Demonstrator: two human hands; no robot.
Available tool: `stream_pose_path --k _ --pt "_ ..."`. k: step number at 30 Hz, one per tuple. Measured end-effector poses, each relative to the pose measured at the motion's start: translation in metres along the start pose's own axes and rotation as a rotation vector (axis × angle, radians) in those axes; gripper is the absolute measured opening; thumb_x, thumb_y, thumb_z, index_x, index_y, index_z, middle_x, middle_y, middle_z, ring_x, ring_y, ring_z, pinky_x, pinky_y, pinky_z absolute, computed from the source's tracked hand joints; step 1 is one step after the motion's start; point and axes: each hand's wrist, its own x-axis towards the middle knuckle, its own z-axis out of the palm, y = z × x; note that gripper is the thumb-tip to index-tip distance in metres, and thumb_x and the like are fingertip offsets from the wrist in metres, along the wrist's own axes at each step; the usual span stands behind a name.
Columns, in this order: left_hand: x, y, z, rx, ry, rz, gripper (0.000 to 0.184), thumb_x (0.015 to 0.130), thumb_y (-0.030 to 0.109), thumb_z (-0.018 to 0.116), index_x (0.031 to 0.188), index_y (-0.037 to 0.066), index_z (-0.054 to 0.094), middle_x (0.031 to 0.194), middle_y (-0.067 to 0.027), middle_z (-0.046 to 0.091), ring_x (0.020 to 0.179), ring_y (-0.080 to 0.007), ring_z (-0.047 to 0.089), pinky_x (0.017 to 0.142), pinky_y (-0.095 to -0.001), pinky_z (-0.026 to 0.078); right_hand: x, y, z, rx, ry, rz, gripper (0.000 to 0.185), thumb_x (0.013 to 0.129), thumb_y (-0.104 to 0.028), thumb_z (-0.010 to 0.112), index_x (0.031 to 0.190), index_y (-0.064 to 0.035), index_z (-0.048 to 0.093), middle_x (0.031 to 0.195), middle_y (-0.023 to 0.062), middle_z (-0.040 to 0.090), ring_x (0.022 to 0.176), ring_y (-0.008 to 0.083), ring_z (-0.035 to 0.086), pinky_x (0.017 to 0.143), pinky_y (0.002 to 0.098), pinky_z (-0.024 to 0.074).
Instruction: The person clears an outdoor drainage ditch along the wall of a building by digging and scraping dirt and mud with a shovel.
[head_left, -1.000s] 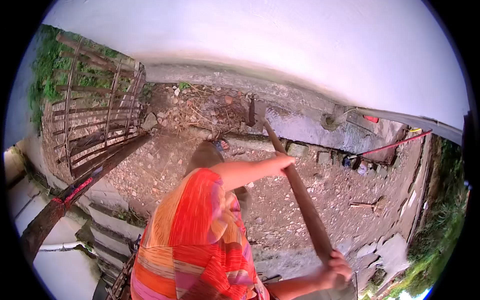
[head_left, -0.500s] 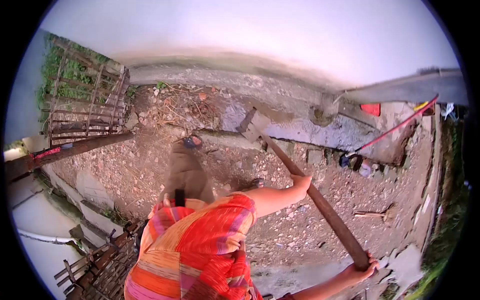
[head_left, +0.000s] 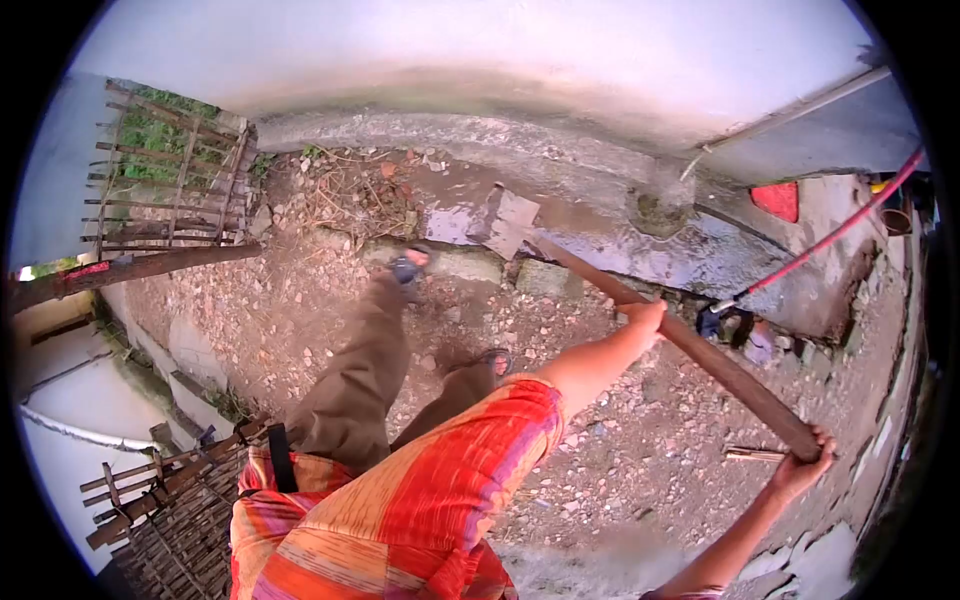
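A hoe with a broad, mud-stained metal blade [head_left: 508, 222] and a long wooden handle [head_left: 725, 372] stretches across the middle of the view. My left hand [head_left: 645, 318] is wrapped round the handle partway along. Near the handle's end, my right hand [head_left: 805, 460] grips it too. The blade is at the wet drain channel [head_left: 610, 255], over its near edge; whether it touches the bottom I cannot tell. My feet, one in a dark shoe [head_left: 408, 265], stand on stony ground just short of the channel.
A pale wall [head_left: 480, 60] rises beyond the channel. At right, a red pole [head_left: 840, 232] leans over the channel near a red object [head_left: 775, 202]. A wooden lattice gate [head_left: 180, 180] and a beam [head_left: 150, 272] stand at left. Dry stalks [head_left: 350, 195] lie beside the channel.
Both hands and the handle's end now appear farther right and higher in the view. The blade stays near the channel's edge. The whole view has shifted too, showing more of my legs.
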Motion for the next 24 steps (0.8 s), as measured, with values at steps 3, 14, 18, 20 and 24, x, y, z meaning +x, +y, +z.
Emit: stream_pose_path --k 3,14,18,20,24 --pt "0.018 -0.006 0.017 -0.051 0.028 0.088 0.098 0.074 0.014 0.065 0.128 0.005 -0.017 0.121 -0.0216 0.033 0.092 -0.0281 0.052 0.07 -0.046 0.051 0.039 0.016 -0.004 -0.01 0.154 0.095 0.018 0.082 -0.021 0.053 0.074 -0.0049 0.05 0.079 0.0075 0.054 0.083 0.0231 0.053 0.087 0.0397 0.0394" --pt "0.107 0.012 -0.017 -0.107 -0.123 0.065 0.018 0.069 0.016 0.057 0.082 0.007 0.049 0.073 -0.0069 0.051 0.063 -0.0207 0.053 0.049 -0.0343 0.045 0.043 0.077 0.017 0.156 0.111 0.148 0.013 0.078 -0.016 0.054 0.088 -0.0083 0.05 0.077 0.004 0.058 0.076 0.0193 0.056 0.077 0.032 0.0412" --pt "0.125 -0.005 -0.024 -0.153 -0.061 0.013 0.018 0.071 0.013 0.055 0.085 0.005 0.048 0.081 -0.009 0.053 0.076 -0.0233 0.055 0.063 -0.0378 0.048 0.026 0.074 -0.016 -0.262 0.12 0.317 0.016 0.08 -0.023 0.052 0.089 -0.0103 0.049 0.089 0.0063 0.06 0.075 0.0153 0.054 0.068 0.0297 0.0441" --pt "0.147 -0.018 -0.031 -0.158 -0.087 -0.018 0.018 0.072 0.013 0.054 0.087 0.005 0.047 0.083 -0.0095 0.053 0.079 -0.0246 0.054 0.073 -0.0388 0.048 0.019 0.081 -0.025 -0.345 0.272 0.358 0.02 0.078 -0.029 0.05 0.088 -0.0106 0.051 0.087 0.0055 0.062 0.076 0.014 0.055 0.057 0.0266 0.0403" --pt "0.191 -0.006 -0.048 -0.089 -0.132 0.055 0.015 0.074 0.015 0.052 0.084 0.005 0.047 0.082 -0.0065 0.053 0.078 -0.0224 0.054 0.077 -0.037 0.047 0.026 0.155 -0.026 -0.102 0.412 0.352 0.024 0.077 -0.029 0.05 0.086 -0.0078 0.055 0.086 0.0078 0.062 0.079 0.0162 0.056 0.06 0.0281 0.0417"
